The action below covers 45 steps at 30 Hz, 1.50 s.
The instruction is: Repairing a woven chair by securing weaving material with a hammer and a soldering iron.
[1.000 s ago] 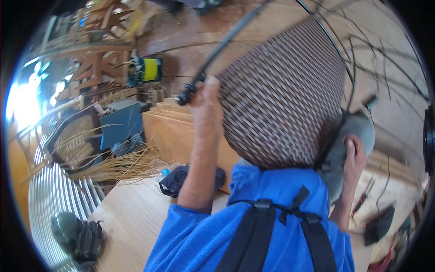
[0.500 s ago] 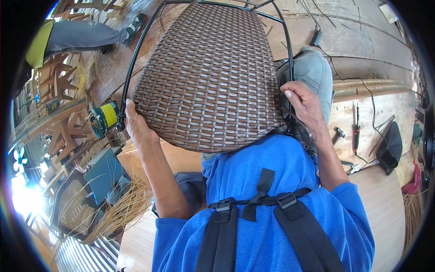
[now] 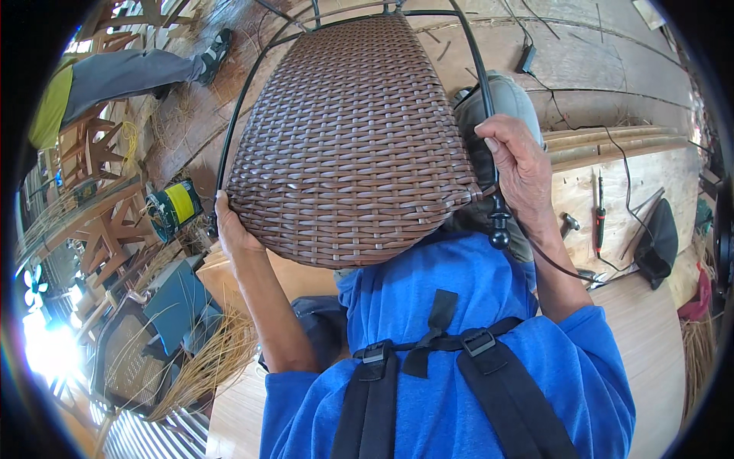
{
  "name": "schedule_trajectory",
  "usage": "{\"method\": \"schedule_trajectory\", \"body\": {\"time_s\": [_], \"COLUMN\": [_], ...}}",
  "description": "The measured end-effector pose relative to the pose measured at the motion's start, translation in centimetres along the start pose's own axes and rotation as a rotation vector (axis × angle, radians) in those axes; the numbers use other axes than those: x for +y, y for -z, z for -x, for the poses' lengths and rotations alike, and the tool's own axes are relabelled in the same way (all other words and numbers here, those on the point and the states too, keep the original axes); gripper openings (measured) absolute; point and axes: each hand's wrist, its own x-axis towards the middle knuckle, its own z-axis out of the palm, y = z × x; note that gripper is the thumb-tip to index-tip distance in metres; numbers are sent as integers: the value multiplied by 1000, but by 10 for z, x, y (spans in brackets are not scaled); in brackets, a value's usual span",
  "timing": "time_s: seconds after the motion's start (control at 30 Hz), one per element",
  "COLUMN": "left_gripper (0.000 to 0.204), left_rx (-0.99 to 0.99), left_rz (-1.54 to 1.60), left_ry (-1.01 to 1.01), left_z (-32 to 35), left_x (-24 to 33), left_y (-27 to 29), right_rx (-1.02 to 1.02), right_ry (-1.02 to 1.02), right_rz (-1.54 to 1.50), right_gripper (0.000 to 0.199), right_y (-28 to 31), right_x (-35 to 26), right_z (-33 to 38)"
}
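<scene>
A brown woven wicker panel (image 3: 352, 145) on a black metal frame (image 3: 482, 69), apparently part of a chair, tilts over my lap. My left hand (image 3: 238, 229) grips its near left corner, thumb along the edge and the other fingers hidden beneath. On the right side my right hand (image 3: 521, 164) is closed round the frame tube, thumb uppermost. Just below that hand a black rounded knob (image 3: 499, 231) ends the tube. At the near right corner the weave wraps the frame, and a loose dark strand (image 3: 552, 264) trails from there past my right forearm.
To the right, a hammer (image 3: 569, 224), a red-and-black screwdriver-like tool (image 3: 600, 218) and a black cone-shaped object (image 3: 657, 249) lie on boards. A green-and-yellow can (image 3: 176, 208) stands left. Loose straw-coloured strands (image 3: 218, 356) lie lower left. Another person's leg (image 3: 138, 76) extends at upper left.
The panel has turned and tilted, its right side lifting so the right knob and loose strand now show. The left knob has become mostly hidden. Both hands keep hold.
</scene>
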Motion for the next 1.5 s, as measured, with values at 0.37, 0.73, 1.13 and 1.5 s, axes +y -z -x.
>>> {"method": "schedule_trajectory", "body": {"time_s": [0.37, 0.73, 1.13, 1.5], "left_gripper": [38, 37, 42, 25], "left_rx": [-10, -9, -175, -96], "left_rz": [35, 36, 141, 165], "left_ry": [-5, -4, -49, -32], "left_z": [9, 7, 25, 19], "left_x": [-7, -10, -16, -15], "left_y": [-2, 0, -16, -6], "right_rx": [-88, -373, -42, -818], "right_ry": [-619, -820, -692, -944], "right_rz": [-350, -462, -514, 26], "right_gripper": [26, 33, 21, 19], "right_y": [52, 52, 46, 71], "right_x": [5, 8, 5, -47], "right_z": [16, 3, 17, 50]}}
